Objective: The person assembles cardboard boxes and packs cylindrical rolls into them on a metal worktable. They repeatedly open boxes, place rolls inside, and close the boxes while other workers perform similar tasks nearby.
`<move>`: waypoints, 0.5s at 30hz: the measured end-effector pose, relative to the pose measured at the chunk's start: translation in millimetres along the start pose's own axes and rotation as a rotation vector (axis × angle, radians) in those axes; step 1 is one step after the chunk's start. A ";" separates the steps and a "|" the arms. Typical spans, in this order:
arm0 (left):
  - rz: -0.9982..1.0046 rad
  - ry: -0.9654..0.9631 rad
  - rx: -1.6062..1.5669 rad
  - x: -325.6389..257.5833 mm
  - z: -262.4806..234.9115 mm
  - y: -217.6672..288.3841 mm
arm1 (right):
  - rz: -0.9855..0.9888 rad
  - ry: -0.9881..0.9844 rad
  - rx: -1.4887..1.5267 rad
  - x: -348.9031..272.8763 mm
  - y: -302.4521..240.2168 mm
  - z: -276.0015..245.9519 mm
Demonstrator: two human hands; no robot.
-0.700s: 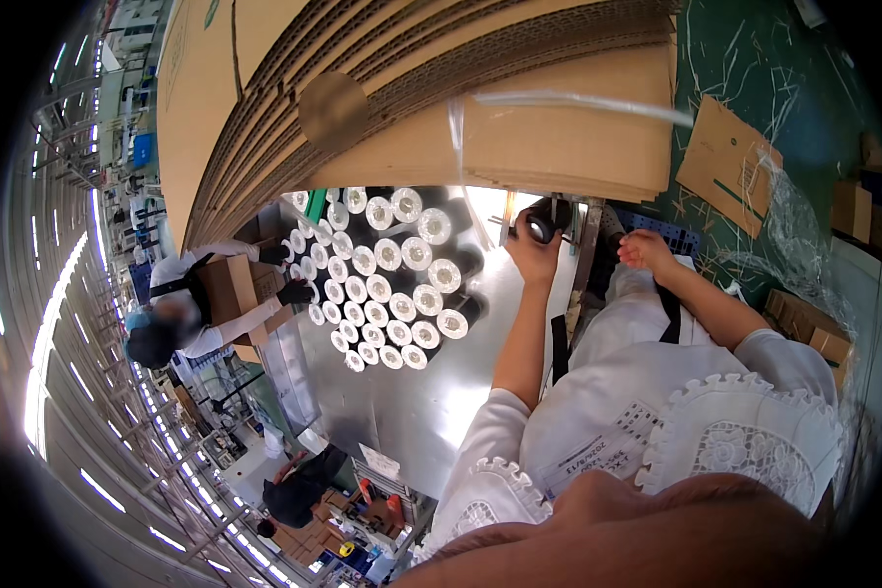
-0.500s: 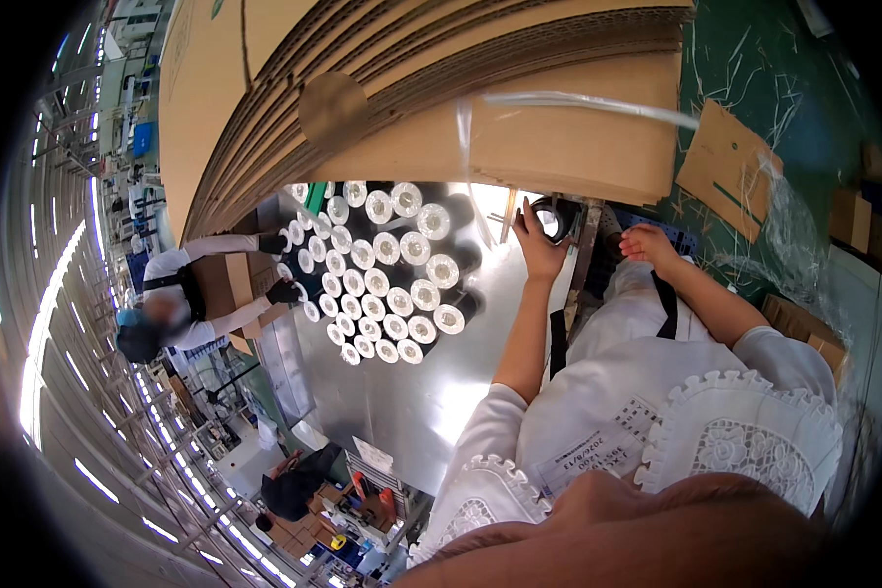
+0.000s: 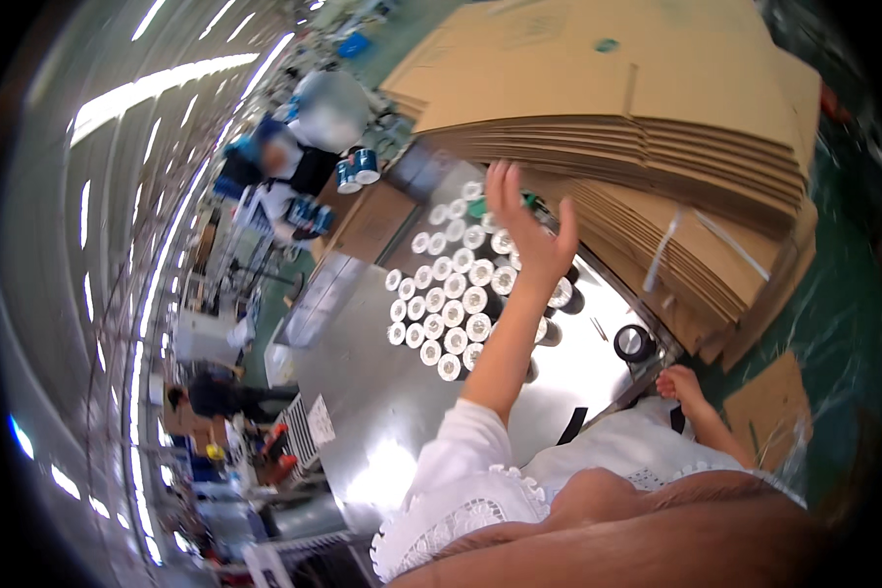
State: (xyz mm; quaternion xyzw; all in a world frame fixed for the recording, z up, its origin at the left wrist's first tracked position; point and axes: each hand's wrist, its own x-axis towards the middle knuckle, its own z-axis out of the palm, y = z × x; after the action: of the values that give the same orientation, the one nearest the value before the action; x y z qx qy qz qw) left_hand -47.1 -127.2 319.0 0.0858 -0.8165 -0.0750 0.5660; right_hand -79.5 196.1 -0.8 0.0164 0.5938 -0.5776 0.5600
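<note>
My left hand (image 3: 534, 230) reaches out above the table with its fingers apart and nothing in it. Under and beyond it stand many upright cylinders (image 3: 453, 313) with dark sides and pale round tops. A green object (image 3: 478, 208) shows just past my fingers, partly hidden. My right hand (image 3: 681, 384) is low beside the table's near right corner, its fingers curled in and holding nothing I can see. Near that corner a round black thing with a grey centre (image 3: 634, 343) rests on the table, apart from both hands.
Flattened cardboard boxes (image 3: 617, 147) are stacked high beyond the metal table (image 3: 363, 402), leaning along its right side. A co-worker with dark gloves holds blue cans (image 3: 358, 171) by an open carton (image 3: 370, 223) at the far left. A loose cardboard piece (image 3: 769, 407) lies at right.
My left hand has left the round black thing and moved left and farther out over the cylinders, opening its fingers. My view has turned; the co-worker now holds blue cans.
</note>
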 end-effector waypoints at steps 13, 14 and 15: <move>0.117 -0.460 0.099 90.6 14.0 -30.3 | -0.293 0.011 -0.411 -8.0 -3.4 -3.1; 0.156 -0.424 0.132 85.1 7.8 -31.0 | -0.373 -0.003 -0.486 -8.2 -3.1 -0.6; 0.191 -0.384 0.167 74.4 0.3 -34.8 | -0.454 -0.018 -0.565 -14.5 -7.8 4.9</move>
State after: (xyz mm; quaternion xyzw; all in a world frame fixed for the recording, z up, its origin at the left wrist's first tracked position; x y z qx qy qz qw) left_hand -71.1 -177.8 379.0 0.0389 -0.9171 0.0318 0.3955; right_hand -76.0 199.2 15.7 -0.2762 0.7137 -0.5003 0.4050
